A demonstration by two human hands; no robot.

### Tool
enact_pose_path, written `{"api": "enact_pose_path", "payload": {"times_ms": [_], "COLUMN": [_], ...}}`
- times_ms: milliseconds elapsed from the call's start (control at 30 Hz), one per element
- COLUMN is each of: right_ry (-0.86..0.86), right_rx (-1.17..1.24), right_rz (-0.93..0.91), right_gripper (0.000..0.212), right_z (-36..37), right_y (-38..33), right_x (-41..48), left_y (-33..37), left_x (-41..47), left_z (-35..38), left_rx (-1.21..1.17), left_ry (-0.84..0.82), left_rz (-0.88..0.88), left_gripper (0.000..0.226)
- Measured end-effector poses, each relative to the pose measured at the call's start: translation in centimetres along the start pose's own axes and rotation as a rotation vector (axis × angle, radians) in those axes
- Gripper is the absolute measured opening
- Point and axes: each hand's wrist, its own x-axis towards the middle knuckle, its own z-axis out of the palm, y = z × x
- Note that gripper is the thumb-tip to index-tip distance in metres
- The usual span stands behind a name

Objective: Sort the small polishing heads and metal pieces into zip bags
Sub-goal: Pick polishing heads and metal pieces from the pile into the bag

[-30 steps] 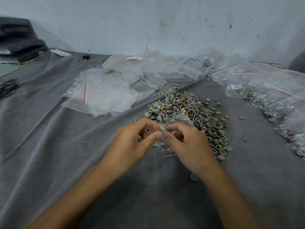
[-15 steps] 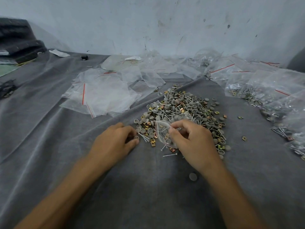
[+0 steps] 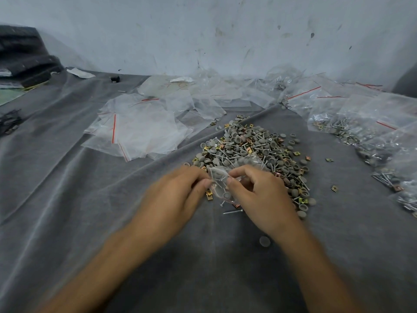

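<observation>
Stained pale wall [image 3: 225,30], grey-draped table [image 3: 56,177]

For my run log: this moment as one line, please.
right hand: pinches zip bag | left hand: at bag mouth | pile: behind

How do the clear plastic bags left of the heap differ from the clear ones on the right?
The clear plastic bags on the left lie flat and empty; the clear plastic bags on the right hold grey heads and metal pins. The left ones overlap smoothly; the right ones bulge, crumpled. Both have red seal strips.
</observation>
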Motion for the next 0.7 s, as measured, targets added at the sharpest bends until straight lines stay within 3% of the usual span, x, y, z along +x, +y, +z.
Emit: {"api": "enact_pose_path", "payload": {"times_ms": [267,433,700], "right_ry": [-0.023,0.012,0.032], "right_rx": [0.009,0.004,-0.01], "right_rz": [-0.018,-0.001,0.001], "right_gripper": [0.011,0.004,0.004], "right_z": [0.6,0.1,-0.3], "right_y": [-0.2,0.3,0.5], "right_x": [-0.2,0.0,0.1], "left_y": [0.4,-1.2,-3.8], "left_x": [0.1,0.5,0.7], "left_z": [1.4,0.8,1.1], "left_rx": [-0.014,0.04,0.238], "left_ry": [-0.005,0.066,-0.254], "left_rz": [0.027,-0.057,-0.116], "left_gripper": [0.005,0.002,0.026]}}
